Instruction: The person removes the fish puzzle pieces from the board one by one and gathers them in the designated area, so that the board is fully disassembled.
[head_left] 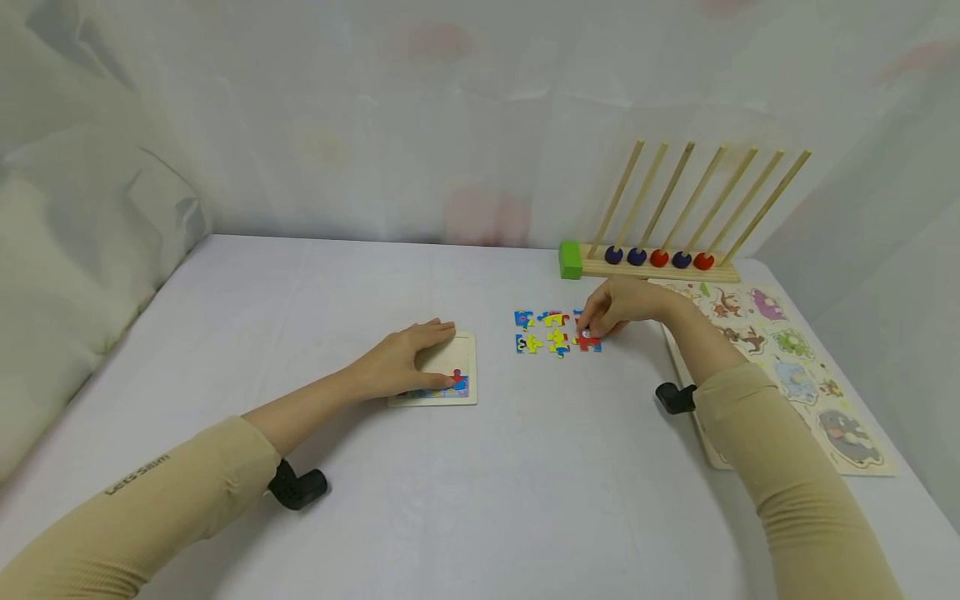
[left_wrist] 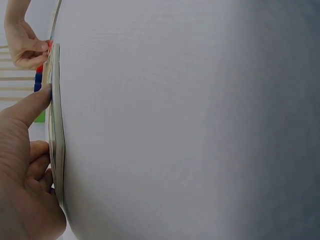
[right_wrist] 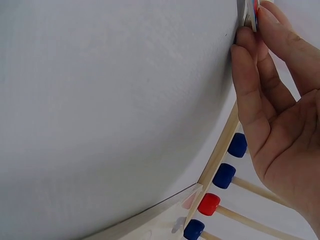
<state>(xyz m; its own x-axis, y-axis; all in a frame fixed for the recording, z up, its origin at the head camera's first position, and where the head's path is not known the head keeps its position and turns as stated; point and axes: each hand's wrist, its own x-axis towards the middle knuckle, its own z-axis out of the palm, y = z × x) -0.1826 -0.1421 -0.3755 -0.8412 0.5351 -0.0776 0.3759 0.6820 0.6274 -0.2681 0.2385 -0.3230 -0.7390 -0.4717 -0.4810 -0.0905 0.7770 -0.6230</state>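
My left hand (head_left: 399,362) rests on a small wooden puzzle tray (head_left: 472,360), its thumb touching the joined pieces (head_left: 459,388) along the near edge. The left wrist view shows the tray edge-on, flat on the table. To the right, my right hand (head_left: 621,303) pinches a red and blue jigsaw piece (head_left: 588,343) between thumb and fingers. In the right wrist view that piece (right_wrist: 255,16) looks tilted up at the fingertips. Beside this hand lie several loose jigsaw pieces (head_left: 557,340) in yellow, blue and red, spread on the table.
Behind the right hand stands a wooden rack (head_left: 660,268) with upright pegs, red and blue beads and a green end block (head_left: 570,260). An animal puzzle board (head_left: 795,379) lies under and beyond the right forearm. White cloth (head_left: 495,500) covers the table.
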